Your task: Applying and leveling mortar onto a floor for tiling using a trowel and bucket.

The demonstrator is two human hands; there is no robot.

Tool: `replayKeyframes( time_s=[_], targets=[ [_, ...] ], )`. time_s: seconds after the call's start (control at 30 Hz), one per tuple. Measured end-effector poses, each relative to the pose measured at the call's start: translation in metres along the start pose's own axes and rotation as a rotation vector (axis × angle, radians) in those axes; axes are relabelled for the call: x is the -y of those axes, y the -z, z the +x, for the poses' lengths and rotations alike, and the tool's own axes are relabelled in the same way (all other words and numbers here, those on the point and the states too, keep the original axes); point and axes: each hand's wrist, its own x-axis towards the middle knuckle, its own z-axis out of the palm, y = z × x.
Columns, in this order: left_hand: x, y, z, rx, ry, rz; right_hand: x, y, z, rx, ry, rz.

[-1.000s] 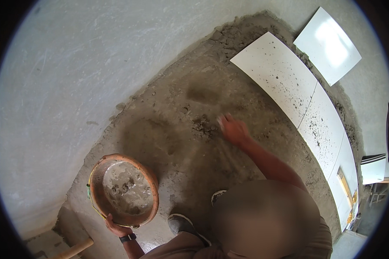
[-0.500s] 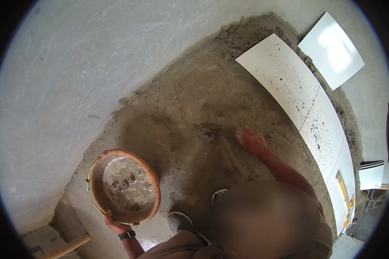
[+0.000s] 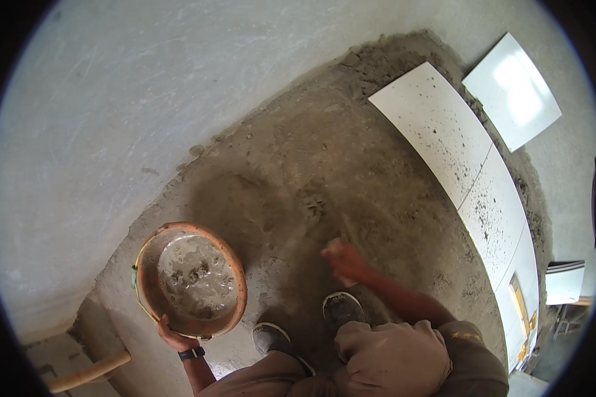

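A round terracotta-coloured bucket (image 3: 237,264) holds wet grey cement slurry (image 3: 202,278) with a few lumps in it. My left hand (image 3: 175,336), with a dark band at the wrist, grips its near rim by the yellow handle. The bucket leans slightly. In front of my shoes, my right hand (image 3: 343,259) hovers over the mortar floor with its fingers closed. Whatever may be inside those fingers is hidden. Just beyond that hand lies a small heap of crumbly mortar (image 3: 312,204).
Speckled white tiles (image 3: 437,126) run along the right side, with a loose tile (image 3: 515,92) behind them. A wooden-handled tool (image 3: 520,298) rests on the nearest tile. A pale wall (image 3: 112,99) rises on the left. A wooden handle (image 3: 93,372) juts in at lower left.
My right hand has drawn back toward my feet and left, with its fingers now closed. The mortar heap looks smaller. The left hand still holds the bucket.
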Motion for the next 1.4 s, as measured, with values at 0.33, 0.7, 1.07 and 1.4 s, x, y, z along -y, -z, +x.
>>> replayKeyframes(
  time_s=[0.33,0.7,1.07,1.4],
  targets=[
    [-0.010,0.000,-0.005,-0.014,-0.070,0.089,0.067,-0.059,-0.002,0.054,0.554,-0.162],
    [-0.006,0.011,-0.002,-0.015,-0.111,0.031,0.180,-0.065,-0.079,0.233,0.816,-0.812],
    [-0.012,0.005,-0.005,-0.015,-0.074,0.003,0.116,-0.023,0.047,-0.143,0.543,-0.322],
    [-0.008,0.003,-0.001,-0.039,-0.060,0.000,0.098,-0.120,0.068,0.544,0.454,-0.206]
  ],
)
